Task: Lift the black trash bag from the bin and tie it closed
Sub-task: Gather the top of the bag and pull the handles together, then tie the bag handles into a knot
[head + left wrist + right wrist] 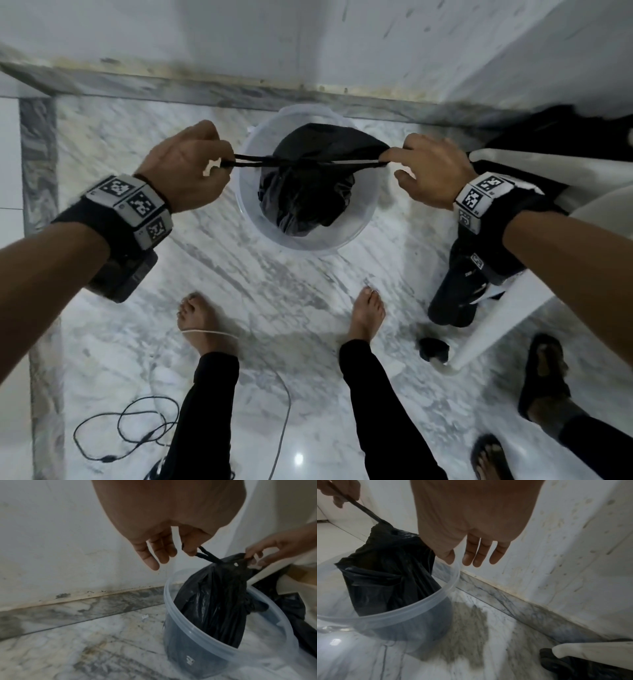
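Note:
A black trash bag [305, 185] hangs partly inside a clear plastic bin [363, 219] on the marble floor. Its mouth is gathered, and two twisted black strips [253, 161] stretch sideways from it. My left hand [191, 164] pinches the left strip [205, 555] between thumb and forefinger, other fingers loose. My right hand [428, 168] pinches the right end of the bag top [382, 156]. In the left wrist view the bag [216, 601] stands tall out of the bin [188, 635]. In the right wrist view the bag [388, 572] leans in the bin [426, 604]; that pinch is hidden there.
The bin stands close to a white wall and grey marble skirting [239, 92]. A white plastic chair [513, 308] with dark cloth is at the right. My bare feet [368, 315], another person's sandalled feet [544, 373] and a black cable [130, 428] lie on the floor.

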Action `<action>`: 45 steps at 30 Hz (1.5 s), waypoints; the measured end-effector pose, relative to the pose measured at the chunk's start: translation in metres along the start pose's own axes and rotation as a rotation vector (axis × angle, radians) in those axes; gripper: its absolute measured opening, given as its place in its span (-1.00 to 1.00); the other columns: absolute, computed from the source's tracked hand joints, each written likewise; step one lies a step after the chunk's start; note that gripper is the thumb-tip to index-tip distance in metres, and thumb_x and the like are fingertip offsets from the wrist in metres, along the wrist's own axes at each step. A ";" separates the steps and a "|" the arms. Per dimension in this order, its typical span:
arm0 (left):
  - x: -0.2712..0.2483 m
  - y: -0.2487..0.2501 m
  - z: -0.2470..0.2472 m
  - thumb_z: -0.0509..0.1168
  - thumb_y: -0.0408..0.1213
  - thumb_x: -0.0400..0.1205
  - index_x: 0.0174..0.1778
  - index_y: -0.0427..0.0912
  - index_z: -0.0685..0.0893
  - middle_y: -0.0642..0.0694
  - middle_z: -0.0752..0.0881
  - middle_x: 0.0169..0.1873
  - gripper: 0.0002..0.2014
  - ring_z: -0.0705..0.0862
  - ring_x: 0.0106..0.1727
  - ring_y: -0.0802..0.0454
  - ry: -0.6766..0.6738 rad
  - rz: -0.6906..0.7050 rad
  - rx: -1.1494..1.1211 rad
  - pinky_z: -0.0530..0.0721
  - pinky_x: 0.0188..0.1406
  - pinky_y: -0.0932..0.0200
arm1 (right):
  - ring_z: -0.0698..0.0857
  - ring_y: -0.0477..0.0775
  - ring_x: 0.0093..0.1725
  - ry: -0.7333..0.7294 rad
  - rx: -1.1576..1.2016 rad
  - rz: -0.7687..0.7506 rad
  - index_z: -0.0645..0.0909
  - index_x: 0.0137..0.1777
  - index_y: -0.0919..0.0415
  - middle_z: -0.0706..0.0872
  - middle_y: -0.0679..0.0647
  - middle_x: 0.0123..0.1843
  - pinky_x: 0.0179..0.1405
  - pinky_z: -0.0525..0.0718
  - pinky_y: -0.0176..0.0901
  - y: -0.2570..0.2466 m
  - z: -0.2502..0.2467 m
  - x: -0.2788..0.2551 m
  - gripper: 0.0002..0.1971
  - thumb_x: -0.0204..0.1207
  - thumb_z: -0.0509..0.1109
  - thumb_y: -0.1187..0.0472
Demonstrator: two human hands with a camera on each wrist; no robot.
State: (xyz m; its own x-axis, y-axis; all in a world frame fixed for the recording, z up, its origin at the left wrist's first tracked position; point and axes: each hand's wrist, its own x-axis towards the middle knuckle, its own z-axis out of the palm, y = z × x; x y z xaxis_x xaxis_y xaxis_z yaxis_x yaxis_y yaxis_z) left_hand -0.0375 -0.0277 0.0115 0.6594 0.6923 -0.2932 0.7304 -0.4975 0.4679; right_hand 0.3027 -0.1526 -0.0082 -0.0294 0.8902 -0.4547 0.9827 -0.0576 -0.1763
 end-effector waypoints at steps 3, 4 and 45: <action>-0.001 -0.003 -0.005 0.16 -0.18 0.42 -0.12 -0.29 0.72 -0.30 0.61 -0.09 -0.68 0.58 -0.15 -0.15 -0.050 -0.028 -0.108 0.51 -0.13 0.04 | 0.60 0.25 0.10 -0.014 -0.041 -0.028 0.50 0.41 -0.13 0.62 0.13 0.06 0.03 0.41 0.04 0.011 -0.004 -0.008 -0.60 0.56 0.26 0.03; -0.002 -0.003 -0.006 0.16 -0.20 0.41 -0.16 -0.26 0.71 -0.29 0.61 -0.08 -0.72 0.58 -0.14 -0.14 -0.073 -0.050 -0.150 0.52 -0.10 0.03 | 0.60 0.24 0.11 -0.026 -0.053 -0.030 0.49 0.41 -0.13 0.62 0.12 0.06 0.06 0.42 0.06 0.013 -0.004 -0.011 -0.60 0.56 0.27 0.00; 0.020 0.058 0.032 0.10 -0.59 0.55 -0.05 -0.20 0.75 -0.10 0.74 -0.33 -0.66 0.64 -0.52 0.09 0.233 -0.713 -1.647 0.74 -0.31 0.21 | 0.80 -0.02 -0.37 0.297 2.052 0.675 0.47 0.47 0.40 0.73 0.08 0.14 -0.29 0.79 -0.25 -0.105 0.012 0.018 -0.57 0.59 0.27 0.48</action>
State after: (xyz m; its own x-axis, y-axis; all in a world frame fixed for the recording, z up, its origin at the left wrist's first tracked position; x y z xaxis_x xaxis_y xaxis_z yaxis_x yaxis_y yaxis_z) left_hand 0.0235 -0.0593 0.0056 0.1909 0.6415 -0.7430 -0.1697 0.7671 0.6187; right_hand 0.1968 -0.1360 -0.0080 0.3599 0.5469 -0.7559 -0.6861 -0.3939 -0.6117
